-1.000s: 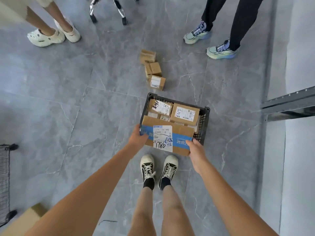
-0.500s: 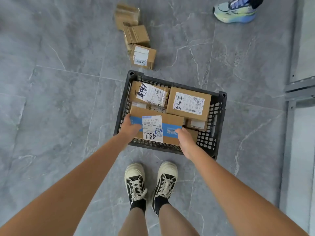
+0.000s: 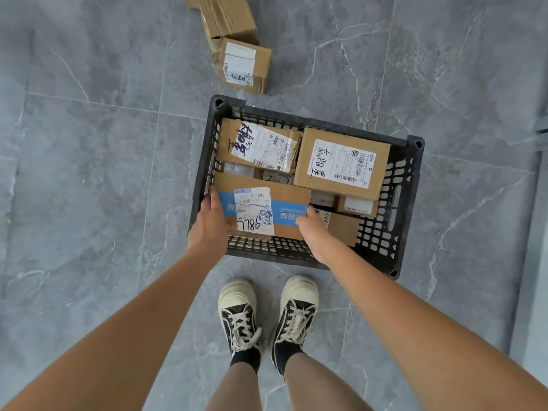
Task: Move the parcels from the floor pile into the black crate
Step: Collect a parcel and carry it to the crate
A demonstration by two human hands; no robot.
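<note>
Nearest, two black-and-cream sneakers (image 3: 268, 315) stand on grey marble floor (image 3: 89, 173); just beyond, the left hand (image 3: 207, 225) and right hand (image 3: 314, 232) grip opposite ends of a blue-striped parcel (image 3: 261, 210), fingers curled round it, inside the black crate (image 3: 397, 209) among other parcels; farther off, the floor pile (image 3: 237, 46) remains.

A grey marble-patterned tile floor (image 3: 89, 173) with pale veins and thin grout lines carries everything here. A black crate (image 3: 406, 203) with perforated walls stands directly on it, filled with cardboard parcels. Just beyond the crate's far left corner, a labelled parcel (image 3: 244, 66) lies on the tiles, touching a plain brown parcel (image 3: 228, 19) behind it. A person's black-and-cream sneakers (image 3: 240, 318) stand on the floor just beside the crate's near wall.
</note>
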